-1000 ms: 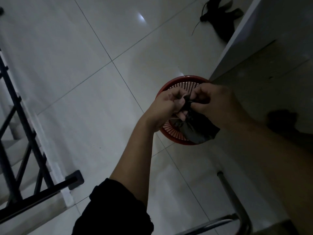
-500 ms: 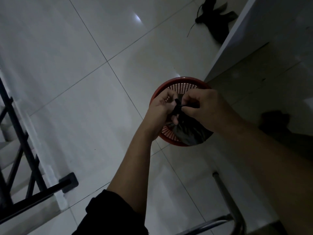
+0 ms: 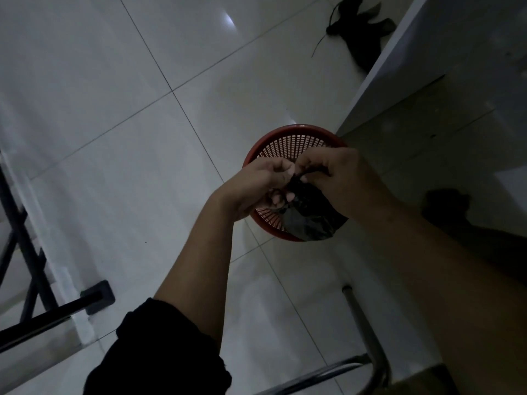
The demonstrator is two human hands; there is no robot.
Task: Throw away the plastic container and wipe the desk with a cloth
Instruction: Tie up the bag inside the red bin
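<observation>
Dim scene. Tiled floor, white bench edge upper right. Red mesh bin stands on the floor beside it. Left hand and right hand both pinch the bunched neck of a black plastic bag above the bin.

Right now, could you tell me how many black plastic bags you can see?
2: one black bag pinched by the left hand and right hand over the red basket; another bag on the floor.
</observation>
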